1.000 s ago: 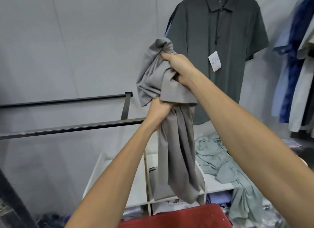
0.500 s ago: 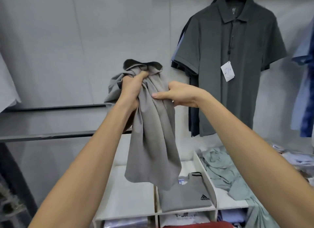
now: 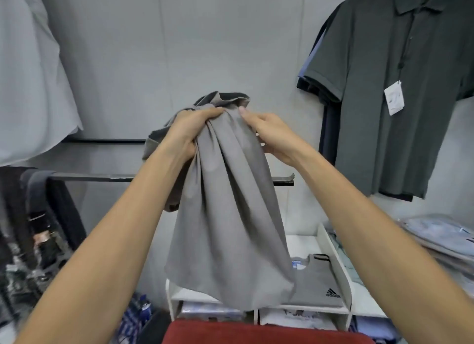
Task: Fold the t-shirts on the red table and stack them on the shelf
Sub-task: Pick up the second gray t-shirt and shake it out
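A grey t-shirt [image 3: 225, 215] hangs bunched in the air in front of me, above the white shelf [image 3: 333, 261]. My left hand [image 3: 189, 128] grips its gathered top near the dark collar. My right hand [image 3: 269, 133] holds the cloth on the right side, thumb on the front and fingers behind. A folded grey t-shirt with a black logo [image 3: 318, 290] lies in the shelf's top compartment. The red table [image 3: 256, 333] shows only as a strip at the bottom edge.
A dark green polo with a white tag [image 3: 400, 87] hangs on the wall at the right. A pale shirt [image 3: 28, 74] hangs at the left above dark clothes on a black rail [image 3: 97, 177]. Bagged shirts [image 3: 441, 236] are stacked at the right.
My left hand has moved from the shirt's middle up to its collar end. My right hand has shifted to the shirt's right side. The view has swung left and the shirt hangs lower.
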